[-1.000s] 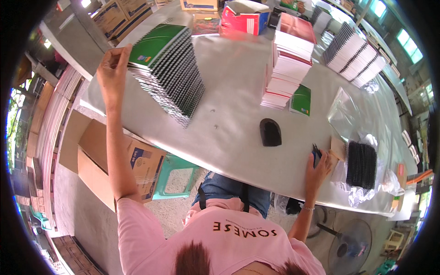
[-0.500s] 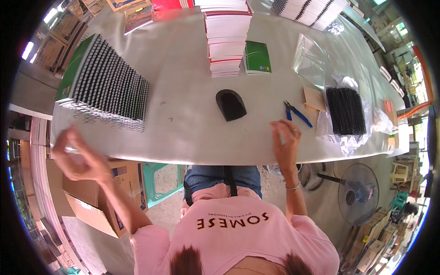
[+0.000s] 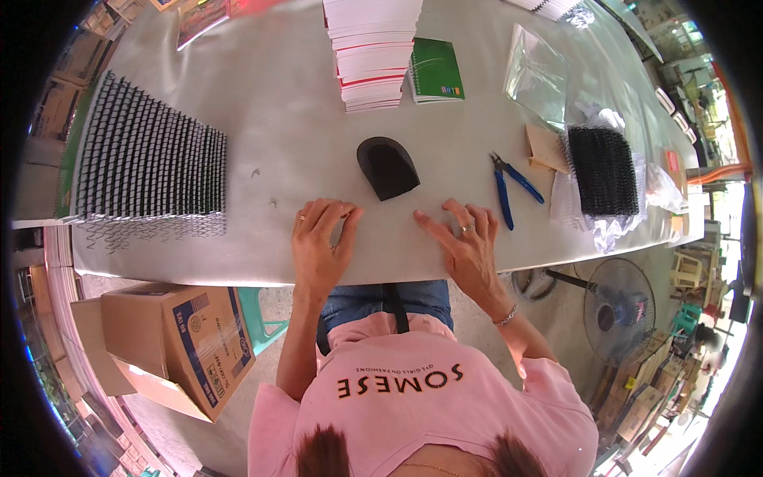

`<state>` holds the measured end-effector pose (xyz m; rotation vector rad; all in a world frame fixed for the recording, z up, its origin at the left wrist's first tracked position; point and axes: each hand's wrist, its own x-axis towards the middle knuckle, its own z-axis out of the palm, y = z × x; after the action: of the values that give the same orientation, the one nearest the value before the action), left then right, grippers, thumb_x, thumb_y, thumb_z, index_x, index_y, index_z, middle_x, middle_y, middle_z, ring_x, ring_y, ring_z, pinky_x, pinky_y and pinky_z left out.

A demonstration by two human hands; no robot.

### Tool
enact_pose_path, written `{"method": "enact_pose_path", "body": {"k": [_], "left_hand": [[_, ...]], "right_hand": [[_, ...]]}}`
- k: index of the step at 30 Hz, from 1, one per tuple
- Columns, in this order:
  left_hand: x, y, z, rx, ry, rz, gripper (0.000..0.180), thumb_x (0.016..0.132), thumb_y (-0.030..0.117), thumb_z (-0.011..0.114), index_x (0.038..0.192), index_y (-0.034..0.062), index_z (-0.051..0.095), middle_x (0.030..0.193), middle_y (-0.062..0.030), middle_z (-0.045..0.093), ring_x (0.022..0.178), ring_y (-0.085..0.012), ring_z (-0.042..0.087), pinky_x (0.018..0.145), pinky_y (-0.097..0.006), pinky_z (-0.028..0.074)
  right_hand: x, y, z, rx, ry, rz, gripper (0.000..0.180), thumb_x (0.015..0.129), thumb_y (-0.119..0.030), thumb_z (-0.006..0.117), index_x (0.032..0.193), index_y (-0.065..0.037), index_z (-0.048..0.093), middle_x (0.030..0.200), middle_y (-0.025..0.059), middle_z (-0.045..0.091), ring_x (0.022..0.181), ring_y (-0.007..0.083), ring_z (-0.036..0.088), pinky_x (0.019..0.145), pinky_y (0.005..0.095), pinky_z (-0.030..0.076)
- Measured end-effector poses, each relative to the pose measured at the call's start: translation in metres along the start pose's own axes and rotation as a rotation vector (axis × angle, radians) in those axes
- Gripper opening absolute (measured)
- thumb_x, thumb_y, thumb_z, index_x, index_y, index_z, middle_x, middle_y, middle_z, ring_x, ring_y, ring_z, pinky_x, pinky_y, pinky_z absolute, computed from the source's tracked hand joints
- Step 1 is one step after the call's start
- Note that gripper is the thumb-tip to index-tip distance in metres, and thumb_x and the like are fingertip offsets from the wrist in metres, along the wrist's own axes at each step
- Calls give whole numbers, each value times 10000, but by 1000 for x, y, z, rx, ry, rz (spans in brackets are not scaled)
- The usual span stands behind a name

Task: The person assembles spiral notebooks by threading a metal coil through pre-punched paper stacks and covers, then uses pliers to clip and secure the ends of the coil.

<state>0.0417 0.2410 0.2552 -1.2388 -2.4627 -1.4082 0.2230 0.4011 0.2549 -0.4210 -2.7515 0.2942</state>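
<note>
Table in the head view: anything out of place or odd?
Two tiny dark scraps lie loose on the table between the spiral-bound stack and the rounded black piece; apart from everything else, they look like stray offcuts.

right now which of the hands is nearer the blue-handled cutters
Right. The right hand is just left of the blue-handled cutters; the left hand is farther left.

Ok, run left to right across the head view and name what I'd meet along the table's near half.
Spiral-bound stack, left hand, black round-ended piece, right hand, blue-handled cutters, black coil bundle.
</note>
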Motion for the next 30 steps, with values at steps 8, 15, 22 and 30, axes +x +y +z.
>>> {"method": "enact_pose_path", "body": {"k": [8, 15, 22, 30], "left_hand": [[11, 2, 5, 78, -160, -103, 170, 878, 134, 680, 1045, 101, 671, 891, -44, 649, 884, -239, 592, 817, -389, 415], [15, 7, 11, 150, -161, -92, 455, 856, 222, 724, 1283, 150, 584, 1001, -55, 640, 957, -245, 585, 868, -400, 402], [29, 11, 30, 105, -176, -64, 595, 819, 251, 764, 1363, 176, 535, 1143, -66, 647, 1018, -248, 586, 900, -408, 396], [43, 11, 51, 35, -154, -30, 562, 832, 243, 748, 1350, 175, 540, 1089, -37, 680, 977, -230, 601, 912, -395, 394]], "right_hand": [[0, 10, 0, 214, -41, 29, 467, 825, 28, 592, 1198, -246, 654, 1232, 43, 506, 1114, 291, 460, 1021, 487, 289], [3, 4, -3, 128, -60, 51, 469, 796, 27, 601, 1165, -257, 664, 1236, 34, 524, 1121, 298, 467, 1031, 489, 278], [3, 14, -1, 381, 2, 215, 300, 869, -12, 592, 1121, -162, 656, 1162, 52, 594, 1097, 275, 507, 1034, 452, 296], [15, 16, -10, 901, 26, 527, 162, 934, -101, 586, 1080, -67, 649, 1069, 58, 659, 1069, 217, 552, 1002, 343, 365]]}}
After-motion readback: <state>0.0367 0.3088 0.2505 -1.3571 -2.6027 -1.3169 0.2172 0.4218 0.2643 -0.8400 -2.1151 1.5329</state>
